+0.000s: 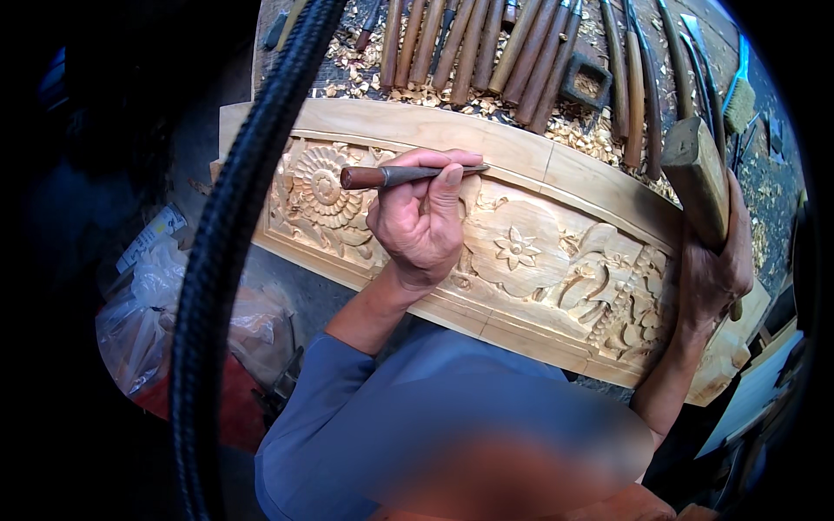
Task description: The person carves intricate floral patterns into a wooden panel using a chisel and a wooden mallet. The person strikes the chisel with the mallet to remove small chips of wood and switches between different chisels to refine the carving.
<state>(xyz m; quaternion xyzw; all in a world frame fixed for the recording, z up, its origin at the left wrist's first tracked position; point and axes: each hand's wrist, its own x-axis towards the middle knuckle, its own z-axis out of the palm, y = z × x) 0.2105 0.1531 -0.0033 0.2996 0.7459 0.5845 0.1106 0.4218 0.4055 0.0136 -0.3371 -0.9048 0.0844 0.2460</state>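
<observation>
your left hand (pixel 421 221) sits at the centre of the frame, fingers wrapped round a chisel (pixel 408 174) that lies nearly level, its brown handle pointing left and its thin blade running right past your thumb. the blade tip rests at the upper border of the carved panel (pixel 521 252), just above a round relief with a small flower (pixel 516 248) right of your hand. your right hand (pixel 714 269), at the right of the frame, is clenched on a wooden mallet (pixel 698 178), its head raised and tilted above the panel's right end.

to do this well, i judge you want the heel of the left hand down on the wood so the blade cannot skate, and light taps rather than hard ones, since the tip sits close to the raised border and a slip would score it. keep the mallet's face square to the handle's end; from here the handle points away from the mallet, so you would have to turn the chisel or your wrist first.

the panel's lower edge runs close to your body, its right end nearly at the bench edge. above it, a row of spare chisels (pixel 486 48) lies among shavings (pixel 573 126), close enough for a wide swing to clip. a thick black cord (pixel 228 252) hangs down the left of the frame, clear of both hands; plastic bags (pixel 156 304) sit at lower left.
</observation>
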